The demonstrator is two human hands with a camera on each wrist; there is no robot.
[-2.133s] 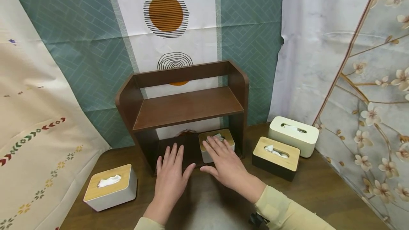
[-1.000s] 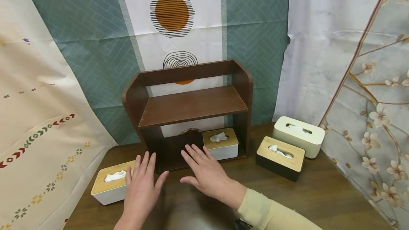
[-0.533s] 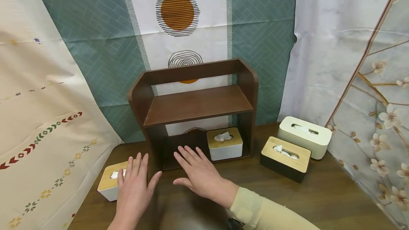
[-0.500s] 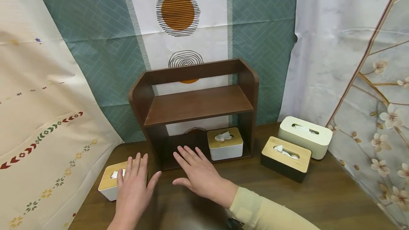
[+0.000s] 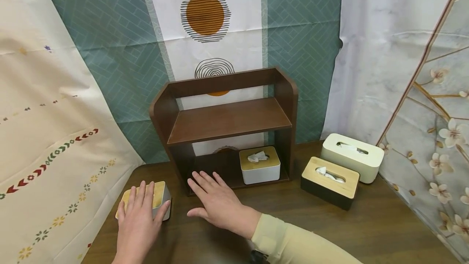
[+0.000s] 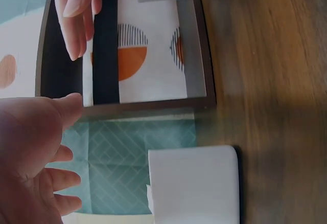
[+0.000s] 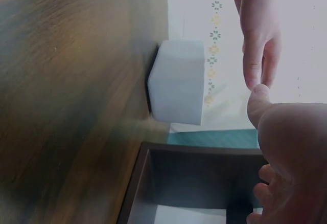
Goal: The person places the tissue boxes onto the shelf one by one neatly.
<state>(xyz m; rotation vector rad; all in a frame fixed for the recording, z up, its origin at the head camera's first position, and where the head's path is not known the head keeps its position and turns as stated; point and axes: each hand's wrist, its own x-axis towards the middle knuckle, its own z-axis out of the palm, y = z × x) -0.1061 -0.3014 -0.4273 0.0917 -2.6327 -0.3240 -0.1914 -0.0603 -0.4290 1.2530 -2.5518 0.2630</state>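
In the head view my left hand [image 5: 136,221], fingers straight, is over the left tissue box [image 5: 161,192], which has a wooden lid and white sides. It hides much of that lid. Both wrist views show a gap between this hand and the white box [image 6: 196,185]. My right hand [image 5: 220,205] hovers flat in front of the brown two-tier desk shelf [image 5: 231,119], fingers straight and holding nothing. On the shelf's lower tier, at the right, sits a second wooden-lidded tissue box [image 5: 260,174], a tissue poking from its slot.
Right of the shelf stand a black tissue box with a wooden lid [image 5: 326,190] and, behind it, a cream tissue box [image 5: 355,158]. The brown wooden table [image 5: 293,227] runs below them. Patterned cloths hang behind and at both sides.
The head view has swung left. Both hands have moved left: the right away from the box on the shelf, the left across to above the left tissue box. The boxes and shelf stay put.
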